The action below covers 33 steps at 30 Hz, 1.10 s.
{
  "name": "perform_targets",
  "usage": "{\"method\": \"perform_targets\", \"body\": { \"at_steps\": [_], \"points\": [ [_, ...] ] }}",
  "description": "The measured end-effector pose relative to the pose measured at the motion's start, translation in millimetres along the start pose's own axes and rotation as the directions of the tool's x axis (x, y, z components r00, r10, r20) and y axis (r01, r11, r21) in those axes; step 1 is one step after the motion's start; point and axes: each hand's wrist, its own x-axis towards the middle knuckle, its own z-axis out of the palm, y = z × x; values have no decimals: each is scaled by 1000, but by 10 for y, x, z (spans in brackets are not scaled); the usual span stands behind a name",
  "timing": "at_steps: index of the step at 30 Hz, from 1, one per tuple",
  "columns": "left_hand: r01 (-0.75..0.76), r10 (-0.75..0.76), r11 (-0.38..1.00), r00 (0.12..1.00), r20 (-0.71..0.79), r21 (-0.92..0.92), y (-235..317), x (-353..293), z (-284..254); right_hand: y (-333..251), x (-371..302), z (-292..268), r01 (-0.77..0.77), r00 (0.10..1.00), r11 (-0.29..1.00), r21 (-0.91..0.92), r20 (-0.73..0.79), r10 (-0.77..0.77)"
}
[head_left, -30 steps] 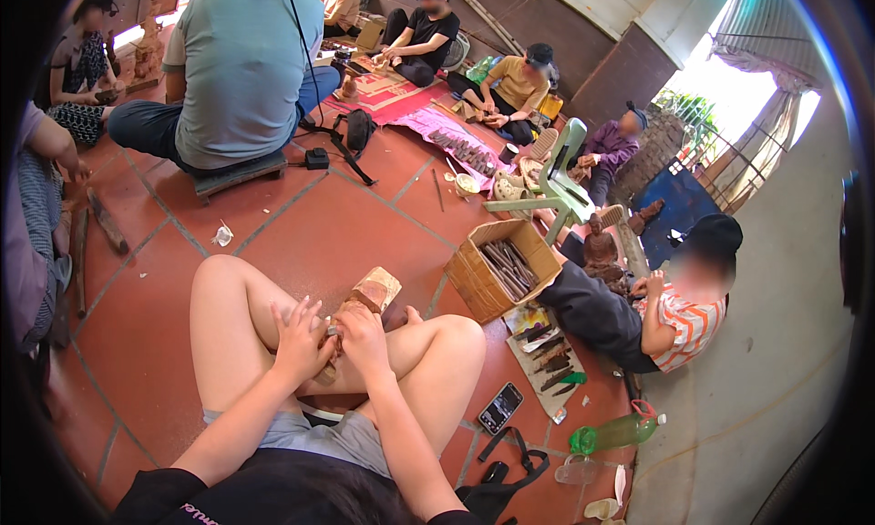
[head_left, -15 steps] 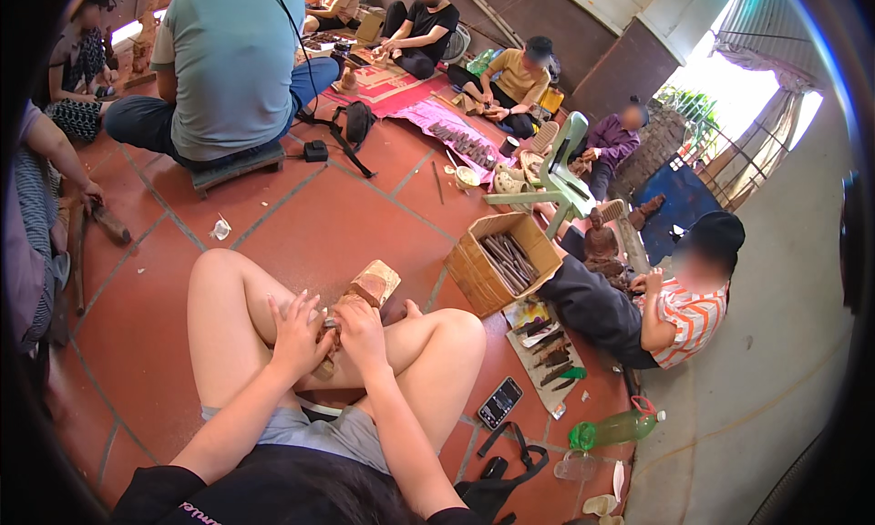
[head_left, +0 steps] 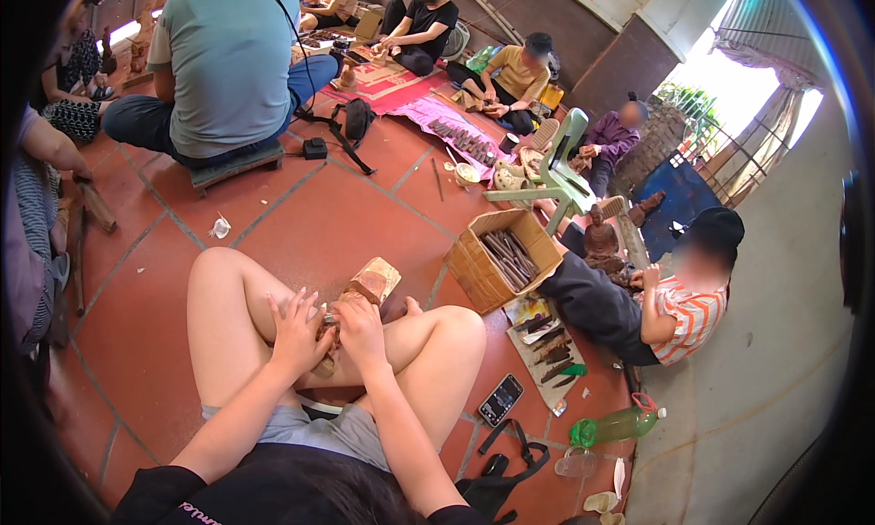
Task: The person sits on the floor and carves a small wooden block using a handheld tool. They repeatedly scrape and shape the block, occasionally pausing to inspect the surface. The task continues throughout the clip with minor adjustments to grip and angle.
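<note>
A partly carved wooden block slants across my lap, its far end pale and square-cut, its narrower end between my thighs. My right hand is curled over its middle, fingers wrapped onto the wood. Against its left side is my left hand, thumb toward the carving and several fingers stretched outward. A small pale, metallic-looking piece shows between the two hands; its kind is too small to tell. The fingers hide the carving's middle.
To my right are a cardboard box of rod-like tools, carving tools on a board, a phone and a green bottle. A green plastic chair stands beyond. Several people sit around; one in stripes is close on the right.
My hands and the carving keep nearly the same place. At the left edge, another person's hand and the wooden piece by it have shifted slightly up and left.
</note>
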Motion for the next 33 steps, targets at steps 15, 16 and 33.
{"method": "perform_targets", "body": {
  "at_steps": [15,16,33],
  "points": [
    [1,-1,1000,1000,7,-15,10,-2,10,30,0,-44,-54,998,997,51,-28,56],
    [5,-4,1000,1000,26,-27,1,-3,6,46,-3,-64,-102,995,990,99,17,101],
    [21,-14,999,990,142,-44,-40,6,-42,58,-47,-97,-152,986,975,160,92,139]
  ]
}}
